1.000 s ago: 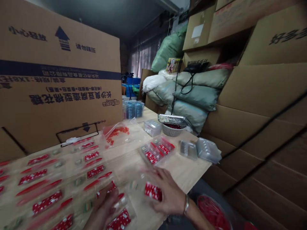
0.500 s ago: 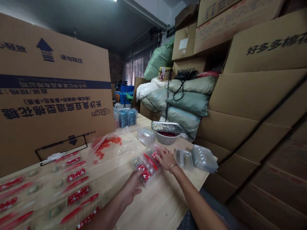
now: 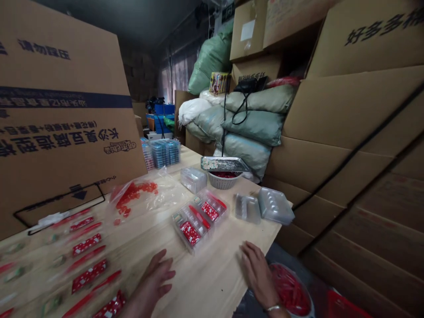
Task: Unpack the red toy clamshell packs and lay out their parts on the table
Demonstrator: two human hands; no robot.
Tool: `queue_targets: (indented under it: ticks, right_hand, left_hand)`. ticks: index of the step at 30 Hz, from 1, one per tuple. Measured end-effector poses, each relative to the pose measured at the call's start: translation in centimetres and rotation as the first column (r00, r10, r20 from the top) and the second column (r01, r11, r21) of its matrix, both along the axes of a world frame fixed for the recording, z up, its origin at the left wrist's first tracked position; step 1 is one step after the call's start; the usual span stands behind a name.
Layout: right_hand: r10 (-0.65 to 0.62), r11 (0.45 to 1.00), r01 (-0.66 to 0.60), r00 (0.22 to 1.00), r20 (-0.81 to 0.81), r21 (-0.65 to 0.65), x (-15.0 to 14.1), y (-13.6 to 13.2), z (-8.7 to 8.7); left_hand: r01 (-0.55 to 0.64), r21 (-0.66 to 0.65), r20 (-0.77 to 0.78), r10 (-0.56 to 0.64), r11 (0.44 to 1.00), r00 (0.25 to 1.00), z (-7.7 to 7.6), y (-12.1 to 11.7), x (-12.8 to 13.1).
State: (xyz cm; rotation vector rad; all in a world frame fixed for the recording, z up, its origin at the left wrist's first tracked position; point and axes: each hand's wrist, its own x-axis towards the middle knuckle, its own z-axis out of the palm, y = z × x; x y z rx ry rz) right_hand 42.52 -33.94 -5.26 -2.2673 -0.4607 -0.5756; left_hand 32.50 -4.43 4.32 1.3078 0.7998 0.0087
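My left hand (image 3: 155,276) lies flat on the wooden table (image 3: 212,278) near its front edge, fingers stretched out and holding nothing. My right hand (image 3: 256,271) rests at the table's near right edge, fingers extended and empty. Between and beyond them sit clear plastic trays (image 3: 198,216) filled with red patterned packets and red sticks. More such filled trays (image 3: 88,260) lie in rows to the left of my left hand.
A large cardboard box (image 3: 62,119) stands at the left. A bag of red pieces (image 3: 135,194), empty clear trays (image 3: 263,207), a white basket (image 3: 223,179) under a metal tray, and blue stacks (image 3: 164,152) sit farther back. Boxes and sacks (image 3: 251,128) crowd the right. A red bag (image 3: 289,289) lies below.
Both hands let go of the filled trays at mid-table and drew back toward me, now resting open at the near edge. The view shifted slightly left.
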Motion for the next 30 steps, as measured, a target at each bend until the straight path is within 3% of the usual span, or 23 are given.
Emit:
queue_targets:
  ticks: [2,5,7,8,9,10,12,13,14,16,18,22,26,28,30]
  right_hand:
    - [0.004,0.999,-0.003,1.000,0.021,-0.035,-0.6,0.2,-1.3]
    - [0.008,0.999,-0.007,1.000,0.028,-0.031,-0.5,0.6,-1.2]
    - [0.006,1.000,-0.006,1.000,0.006,-0.017,-0.5,0.8,-0.3]
    - [0.006,1.000,-0.005,1.000,-0.021,0.009,-0.6,0.9,0.3]
    - [0.015,0.999,-0.012,0.998,-0.057,0.046,-0.7,1.0,0.9]
    - [0.028,0.996,-0.020,0.995,-0.098,0.090,-0.8,1.0,1.5]
    - [0.089,0.982,-0.057,0.980,-0.177,0.178,-0.9,0.7,2.2]
    - [0.113,0.976,-0.070,0.971,-0.208,0.205,-0.9,0.3,2.4]
    - [0.129,0.970,-0.074,0.963,-0.237,0.230,-0.9,-0.1,2.4]
    - [0.117,0.958,-0.033,0.952,-0.284,0.284,-1.3,-1.5,1.9]
    - [0.060,0.938,0.058,0.944,-0.324,0.343,-2.4,-3.1,0.9]
    - [-0.101,0.884,0.267,0.910,-0.402,0.383,-5.8,-5.7,-2.1]
    - [-0.286,0.834,0.437,0.865,-0.413,0.338,-6.1,-6.7,-4.1]
    - [-0.368,0.819,0.486,0.853,-0.370,0.305,-4.8,-6.5,-3.9]
    - [-0.412,0.824,0.494,0.859,-0.305,0.278,-3.5,-5.9,-3.0]
  left_hand:
    - [0.090,0.010,-0.012,-0.090,0.996,0.996,-0.6,-1.8,-0.4]
    - [0.256,0.057,-0.065,-0.252,0.965,0.966,-1.1,-5.1,-1.4]
    - [0.446,0.170,-0.087,-0.438,0.879,0.895,-0.9,-7.3,-2.0]
    - [0.567,0.269,-0.096,-0.564,0.778,0.820,-0.8,-8.3,-2.3]
    - [0.672,0.388,-0.119,-0.689,0.630,0.715,-0.6,-9.3,-2.5]
    - [0.738,0.505,-0.165,-0.789,0.448,0.592,-0.6,-10.1,-2.6]
    - [0.738,0.670,-0.315,-0.869,0.082,0.383,-0.9,-11.3,-2.5]
    - [0.699,0.713,-0.392,-0.861,-0.061,0.324,-1.3,-11.7,-2.3]
    - [0.649,0.742,-0.453,-0.840,-0.169,0.299,-1.8,-12.1,-2.2]
    - [0.541,0.782,-0.524,-0.797,-0.310,0.301,-2.8,-12.4,-1.9]
    - [0.462,0.802,-0.551,-0.768,-0.378,0.327,-3.5,-12.4,-1.8]
    - [0.376,0.814,-0.567,-0.746,-0.443,0.350,-4.1,-12.0,-1.9]
    - [0.308,0.841,-0.534,-0.769,-0.444,0.350,-4.8,-11.9,-2.0]
    - [0.321,0.839,-0.535,-0.771,-0.439,0.345,-4.4,-12.0,-2.0]
    - [0.399,0.817,-0.546,-0.781,-0.417,0.303,-2.9,-11.8,-2.1]
